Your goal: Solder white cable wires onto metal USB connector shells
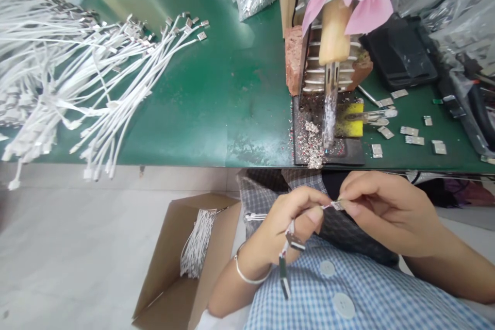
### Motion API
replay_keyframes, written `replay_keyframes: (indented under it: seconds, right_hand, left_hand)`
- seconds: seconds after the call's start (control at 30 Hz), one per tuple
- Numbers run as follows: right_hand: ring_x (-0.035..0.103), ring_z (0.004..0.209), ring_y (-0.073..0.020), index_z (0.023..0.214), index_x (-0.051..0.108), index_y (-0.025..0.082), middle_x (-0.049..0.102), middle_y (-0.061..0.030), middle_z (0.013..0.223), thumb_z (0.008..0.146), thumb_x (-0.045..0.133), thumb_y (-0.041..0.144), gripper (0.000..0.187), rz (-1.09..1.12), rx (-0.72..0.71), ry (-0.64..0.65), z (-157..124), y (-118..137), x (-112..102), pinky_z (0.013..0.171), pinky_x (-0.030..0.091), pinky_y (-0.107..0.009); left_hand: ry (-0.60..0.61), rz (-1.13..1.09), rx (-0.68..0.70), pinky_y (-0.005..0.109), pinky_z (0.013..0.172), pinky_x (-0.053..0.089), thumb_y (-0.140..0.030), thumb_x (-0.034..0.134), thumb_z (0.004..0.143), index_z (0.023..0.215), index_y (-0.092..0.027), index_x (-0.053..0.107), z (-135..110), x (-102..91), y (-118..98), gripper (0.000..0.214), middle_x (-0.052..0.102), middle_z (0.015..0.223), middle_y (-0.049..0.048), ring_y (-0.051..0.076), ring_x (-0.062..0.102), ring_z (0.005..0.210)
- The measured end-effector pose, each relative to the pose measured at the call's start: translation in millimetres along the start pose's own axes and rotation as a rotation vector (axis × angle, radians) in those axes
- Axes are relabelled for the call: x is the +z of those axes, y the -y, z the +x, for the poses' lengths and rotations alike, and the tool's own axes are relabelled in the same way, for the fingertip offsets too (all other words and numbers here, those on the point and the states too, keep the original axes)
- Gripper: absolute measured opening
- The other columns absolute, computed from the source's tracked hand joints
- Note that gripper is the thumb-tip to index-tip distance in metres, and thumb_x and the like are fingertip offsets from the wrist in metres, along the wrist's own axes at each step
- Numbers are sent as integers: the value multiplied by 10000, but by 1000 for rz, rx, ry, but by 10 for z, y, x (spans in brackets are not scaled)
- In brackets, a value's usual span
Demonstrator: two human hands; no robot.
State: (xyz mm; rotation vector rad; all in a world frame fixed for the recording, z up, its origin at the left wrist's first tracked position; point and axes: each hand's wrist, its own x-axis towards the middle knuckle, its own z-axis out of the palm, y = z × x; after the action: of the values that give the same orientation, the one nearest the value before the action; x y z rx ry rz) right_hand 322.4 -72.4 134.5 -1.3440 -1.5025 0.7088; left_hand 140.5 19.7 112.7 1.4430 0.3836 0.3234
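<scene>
My left hand [288,221] is closed around thin white cables; two metal-tipped ends [286,263] hang below its palm. My right hand [381,206] pinches a small metal connector shell [337,205] at the tip of one cable, fingertip to fingertip with the left hand. Both hands are held over my lap, below the front edge of the green table [216,93]. A soldering iron with a wooden handle [333,36] rests in a metal stand just beyond my hands, above a yellow sponge [350,119].
A large pile of white cables [77,72] lies on the table's left. Several loose metal shells [410,136] lie at the right. A cardboard box [185,263] with a cable bundle sits on the floor. Plastic bags of parts stand at the back.
</scene>
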Motion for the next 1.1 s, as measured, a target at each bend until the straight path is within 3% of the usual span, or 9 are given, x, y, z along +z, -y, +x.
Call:
replay_keyframes:
  seconds: [0.17,0.37,0.67,0.97,1.1]
  right_hand:
    - [617,649,-115,897,593,239,604,12,721,899,579,128,112,39,119,-98,-47,-5,34,530,479,-201]
    - [595,578,-96,883,601,228,620,8,713,927,575,186,66,79,247,-60,-46,17,67,473,443,-180]
    - [623,614,-87,918,626,240,645,17,744,945,562,185,89,83,194,-20,-20,2,60,503,467,-161]
    - [622,592,-95,854,657,189,653,-18,717,940,556,186,133,75,193,3,17,17,35,484,460,-169]
    - [612,589,-89,886,656,191,659,-11,732,921,561,157,107,-63,149,-4,49,4,22,500,473,-171]
  left_hand:
    - [-109,-54,-51,194,552,436,-379,545,973,931,-159,593,-12,32,-11,229,585,683,0,93,546,588]
    - [-159,-232,-53,187,510,423,-416,555,973,921,-160,591,-44,90,41,264,592,606,-12,87,542,523]
    - [-170,-166,-17,230,619,476,-414,520,993,908,-172,553,-21,114,53,258,658,646,6,108,602,591]
    - [-186,-78,15,227,610,480,-391,501,1003,916,-176,545,-7,115,69,236,666,645,2,105,606,580]
    - [-189,-44,102,213,573,484,-322,514,999,942,-175,550,4,112,98,162,663,646,-2,102,608,567]
